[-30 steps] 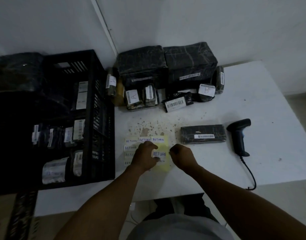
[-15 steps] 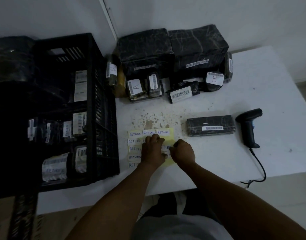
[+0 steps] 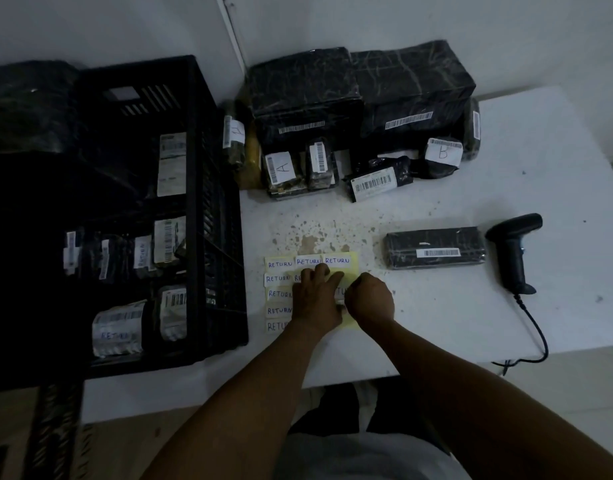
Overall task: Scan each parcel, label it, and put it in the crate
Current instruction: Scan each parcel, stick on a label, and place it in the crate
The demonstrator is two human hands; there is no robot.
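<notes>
A yellow sheet of white RETURN labels (image 3: 337, 260) lies on the white table (image 3: 540, 174) in front of me. My left hand (image 3: 315, 297) presses flat on the sheet with straight fingers. My right hand (image 3: 370, 299) is curled beside it, its fingertips pinching a RETURN label at the sheet's right side. A flat black parcel (image 3: 433, 242) with a barcode strip lies to the right of the sheet. The black scanner (image 3: 513, 251) lies just beyond that parcel. At the left stands the black crate (image 3: 225, 271), holding several labelled parcels.
Several black-wrapped parcels (image 3: 305, 84) are stacked against the wall at the back of the table, with small ones marked A (image 3: 281, 168) and B (image 3: 442, 152) in front. The scanner cable (image 3: 537, 327) hangs over the table's near edge.
My left hand has opened and slid up the label sheet, with its fingers now spread flat. My right hand has closed in against it. The view has shifted slightly.
</notes>
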